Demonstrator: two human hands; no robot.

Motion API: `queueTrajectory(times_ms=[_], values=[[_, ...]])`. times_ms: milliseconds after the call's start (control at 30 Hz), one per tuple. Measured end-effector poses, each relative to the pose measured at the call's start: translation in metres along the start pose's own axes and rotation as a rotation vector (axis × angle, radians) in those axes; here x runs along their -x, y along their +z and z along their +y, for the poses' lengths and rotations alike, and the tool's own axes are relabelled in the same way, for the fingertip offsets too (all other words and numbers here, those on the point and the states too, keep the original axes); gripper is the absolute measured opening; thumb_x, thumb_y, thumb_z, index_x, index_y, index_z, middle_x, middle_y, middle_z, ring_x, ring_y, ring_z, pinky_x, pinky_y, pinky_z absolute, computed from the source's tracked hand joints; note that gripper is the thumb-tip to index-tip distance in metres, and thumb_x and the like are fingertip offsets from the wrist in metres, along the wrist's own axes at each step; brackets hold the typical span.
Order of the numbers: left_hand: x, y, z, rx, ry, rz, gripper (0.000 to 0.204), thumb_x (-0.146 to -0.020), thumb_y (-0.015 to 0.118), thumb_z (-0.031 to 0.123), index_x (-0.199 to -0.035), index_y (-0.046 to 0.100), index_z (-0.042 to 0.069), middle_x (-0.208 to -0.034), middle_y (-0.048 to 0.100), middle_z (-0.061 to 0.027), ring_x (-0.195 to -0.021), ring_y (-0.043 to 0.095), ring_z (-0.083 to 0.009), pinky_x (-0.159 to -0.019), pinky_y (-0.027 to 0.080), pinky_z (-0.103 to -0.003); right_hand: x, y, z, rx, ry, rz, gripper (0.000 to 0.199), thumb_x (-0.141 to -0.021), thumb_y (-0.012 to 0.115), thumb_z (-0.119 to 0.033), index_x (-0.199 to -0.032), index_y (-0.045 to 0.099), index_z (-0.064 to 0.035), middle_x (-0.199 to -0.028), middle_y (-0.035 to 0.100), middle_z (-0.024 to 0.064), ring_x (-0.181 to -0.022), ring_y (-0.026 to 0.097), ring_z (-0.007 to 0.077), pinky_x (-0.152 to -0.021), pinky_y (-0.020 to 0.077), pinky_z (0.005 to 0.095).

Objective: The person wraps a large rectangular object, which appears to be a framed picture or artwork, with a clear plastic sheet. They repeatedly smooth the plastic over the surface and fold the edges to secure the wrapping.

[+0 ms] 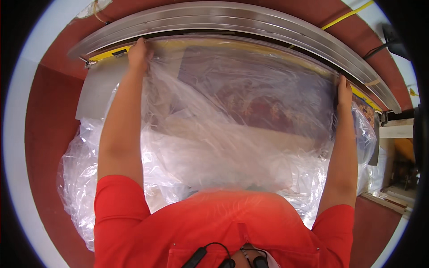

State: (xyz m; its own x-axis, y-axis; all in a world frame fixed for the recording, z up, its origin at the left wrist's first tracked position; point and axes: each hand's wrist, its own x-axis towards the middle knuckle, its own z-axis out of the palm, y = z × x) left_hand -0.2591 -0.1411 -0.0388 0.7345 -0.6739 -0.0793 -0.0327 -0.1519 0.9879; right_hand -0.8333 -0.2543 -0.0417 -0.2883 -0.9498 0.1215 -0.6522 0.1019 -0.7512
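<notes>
A large sheet of transparent plastic film (210, 134) lies wrinkled in front of me, its slack bunched up close to my body. Under it shows a dark printed panel (268, 98) with a reddish floral pattern. My left hand (137, 56) is closed on the film's far edge at the upper left, beside a yellow strip (109, 54). At the upper right, my right hand (344, 93) is closed on the same edge, thumb uppermost. Most fingers of both hands are hidden beneath the edge.
A long grey metal beam (237, 20) runs across just beyond my hands. A grey flat plate (100, 89) sits at the left. A yellow cable (348, 15) and a black fitting (395, 42) are at the far right, above a wooden ledge (386, 203). Red floor surrounds this.
</notes>
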Motion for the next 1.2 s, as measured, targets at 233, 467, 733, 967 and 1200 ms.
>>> queueTrajectory(times_ms=[233,467,733,967,1200], values=[[0.074,-0.094,0.049,-0.293,0.27,-0.239,0.022,-0.078,0.053,0.028,-0.081,0.056,0.006,-0.063,0.041,0.0072,-0.057,0.034,-0.0031,-0.05,0.028,-0.018,0.053,-0.012,-0.053,0.097,-0.298,-0.227,0.039,-0.075,0.051,-0.04,-0.066,0.055,-0.0022,-0.054,0.049,0.0037,-0.054,0.044,0.01,-0.051,0.0359,0.0261],[0.167,-0.355,-0.046,-1.621,0.407,-0.286,0.022,-0.074,0.055,0.02,-0.064,0.044,0.003,-0.061,0.047,-0.0127,-0.057,0.044,-0.0269,-0.054,0.036,-0.032,0.196,0.006,-0.134,-0.245,-0.337,-0.818,0.018,-0.076,0.056,-0.022,-0.068,0.051,-0.0067,-0.054,0.039,-0.0046,-0.049,0.034,0.0035,-0.046,0.0301,0.019],[0.276,0.018,0.059,-0.417,0.904,-0.753,0.022,-0.067,0.063,0.011,-0.086,0.056,0.003,-0.088,0.053,-0.0054,-0.08,0.05,-0.0169,-0.072,0.039,-0.026,0.248,-0.011,-0.146,-0.054,-0.64,-0.707,0.023,-0.076,0.057,-0.021,-0.066,0.046,-0.003,-0.052,0.037,0.0002,-0.05,0.035,0.0053,-0.046,0.0314,0.0203],[0.312,0.059,0.07,-0.335,0.3,-0.932,0.013,-0.073,0.059,0.017,-0.077,0.058,0.005,-0.079,0.053,0.0013,-0.066,0.048,-0.007,-0.061,0.039,-0.02,0.26,-0.068,-0.126,0.013,-0.575,-0.64,0.02,-0.075,0.053,-0.018,-0.09,0.048,-0.0051,-0.055,0.05,0.0054,-0.046,0.046,0.0144,-0.045,0.039,0.0264],[0.33,0.025,0.027,0.581,-0.216,-0.765,0.022,-0.081,0.049,0.017,-0.098,0.052,0.003,-0.087,0.054,-0.001,-0.068,0.05,-0.0069,-0.055,0.042,-0.021,0.295,-0.045,-0.126,-0.517,-0.109,-1.162,0.035,-0.081,0.047,-0.025,-0.113,0.044,-0.01,-0.066,0.056,0.0054,-0.05,0.049,0.0104,-0.046,0.0404,0.0214]])
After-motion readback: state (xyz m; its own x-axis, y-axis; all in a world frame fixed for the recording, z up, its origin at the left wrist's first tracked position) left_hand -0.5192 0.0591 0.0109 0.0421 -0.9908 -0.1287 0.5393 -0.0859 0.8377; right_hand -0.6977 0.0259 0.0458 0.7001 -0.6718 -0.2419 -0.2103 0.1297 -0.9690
